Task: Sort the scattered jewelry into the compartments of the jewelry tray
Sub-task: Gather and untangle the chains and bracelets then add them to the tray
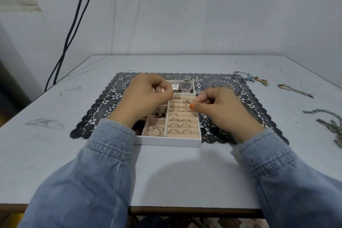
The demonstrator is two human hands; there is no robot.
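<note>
Our left hand (146,96) pinches a small silver charm (176,95) over the jewelry tray (167,141) | right hand (220,109) fingers (192,106) pinch a thin ring (186,101) above the tray's ring rows | tiny, light, slippery: we think it best held by its rim.

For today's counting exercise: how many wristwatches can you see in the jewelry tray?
2. A white-faced watch and a dark-faced watch lie side by side in the tray's far compartment. The left hand covers that area's left part, so another may be hidden.
</note>
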